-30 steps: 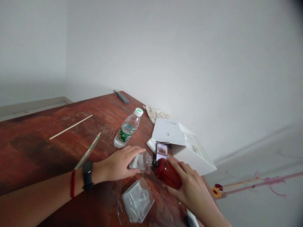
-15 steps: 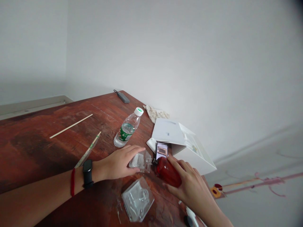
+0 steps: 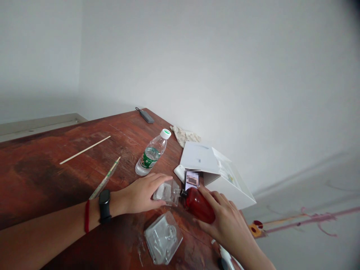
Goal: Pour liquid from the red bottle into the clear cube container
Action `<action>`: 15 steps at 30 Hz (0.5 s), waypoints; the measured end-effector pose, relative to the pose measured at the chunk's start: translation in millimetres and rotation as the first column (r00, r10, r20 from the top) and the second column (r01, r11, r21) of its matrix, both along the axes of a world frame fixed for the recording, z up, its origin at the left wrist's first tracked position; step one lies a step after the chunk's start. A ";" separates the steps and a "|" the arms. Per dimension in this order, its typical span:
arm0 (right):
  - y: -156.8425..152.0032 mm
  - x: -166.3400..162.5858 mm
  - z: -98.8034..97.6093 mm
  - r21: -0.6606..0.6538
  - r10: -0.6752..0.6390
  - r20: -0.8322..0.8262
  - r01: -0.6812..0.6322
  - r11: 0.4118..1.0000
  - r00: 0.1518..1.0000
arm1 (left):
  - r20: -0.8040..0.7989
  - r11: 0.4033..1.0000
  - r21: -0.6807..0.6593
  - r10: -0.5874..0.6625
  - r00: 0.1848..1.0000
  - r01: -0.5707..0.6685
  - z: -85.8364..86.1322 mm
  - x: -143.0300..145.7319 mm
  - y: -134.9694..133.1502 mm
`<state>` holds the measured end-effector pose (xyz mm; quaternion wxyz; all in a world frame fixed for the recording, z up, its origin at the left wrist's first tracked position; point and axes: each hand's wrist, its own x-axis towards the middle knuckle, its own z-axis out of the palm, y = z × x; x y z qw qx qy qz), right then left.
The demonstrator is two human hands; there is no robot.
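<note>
Lying at six o'clock from one clear, boxy bottle (image 3: 168, 193) clamped in the left hand (image 3: 142, 193) is one moulded transparent shell (image 3: 163, 240); at three, the right hand (image 3: 222, 217) grips one glossy, rounded red bottle (image 3: 199, 206).

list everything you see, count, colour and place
table: one, reddish, below
walls: two, grey, behind
decoration: one, multicoloured, right wall
red bottle: one, red, right grip
square bottle: one, clear, left grip
packaging: one, clear, front
water bottle: one, clear, centre
stick: one, pale, left
stick packet: one, pale, by watch
box: one, white, right
phone: one, dark, beside box
object: one, white, beside phone
cloth: one, cream, behind box
device: one, grey, far corner
unclear items: uncounted, white, lower right
watch: one, black, left wrist
bracelet: one, red, beside watch
left grip: one, centre
right grip: one, right
</note>
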<state>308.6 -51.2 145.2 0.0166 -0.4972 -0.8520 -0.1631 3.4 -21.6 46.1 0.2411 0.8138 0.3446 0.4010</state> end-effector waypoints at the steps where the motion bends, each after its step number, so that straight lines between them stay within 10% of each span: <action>1: 0.1 0.2 -0.1 0.001 0.000 0.001 0.000 1.000 1.000 | 0.001 1.000 0.000 -0.001 1.000 0.001 0.2 0.0 -0.3; 15: -0.4 0.4 -0.4 -0.009 -0.006 -0.025 0.005 1.000 1.000 | 0.013 1.000 -0.005 0.002 1.000 -0.002 0.4 -0.2 -0.9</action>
